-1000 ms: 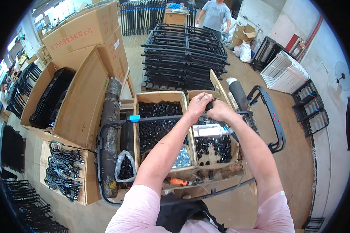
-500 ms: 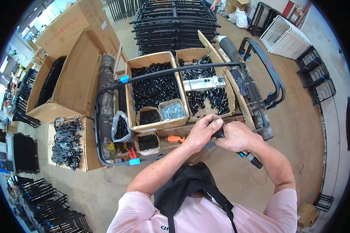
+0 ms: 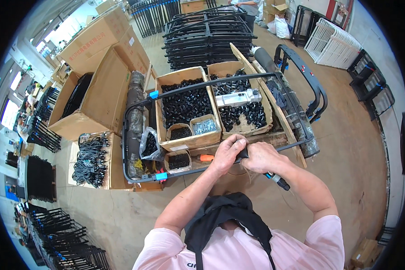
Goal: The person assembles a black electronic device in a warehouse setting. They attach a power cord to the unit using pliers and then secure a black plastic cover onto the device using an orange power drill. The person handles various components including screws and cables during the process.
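Note:
A black tubular metal frame [image 3: 131, 118] with blue clips lies flat over a low wooden work surface [image 3: 285, 123]. My left hand [image 3: 227, 152] pinches a small dark part against the near bar of that frame. My right hand [image 3: 261, 158] is closed around a black-handled tool [image 3: 276, 179] whose grip sticks out toward my right elbow. Both hands touch each other at the near bar. What exactly sits under the fingertips is hidden.
Cardboard boxes of black plastic caps [image 3: 184, 104] and a white power tool [image 3: 238, 97] sit under the frame, with a small box of silver screws [image 3: 204, 126]. An orange-handled screwdriver [image 3: 207, 157] lies near my hands. Big cartons [image 3: 94, 96], black cables [image 3: 90, 157], stacked black frames [image 3: 207, 36] surround it.
My hands came from the far bar by the boxes back to the near bar close to my body. The view has tilted down and stays there now.

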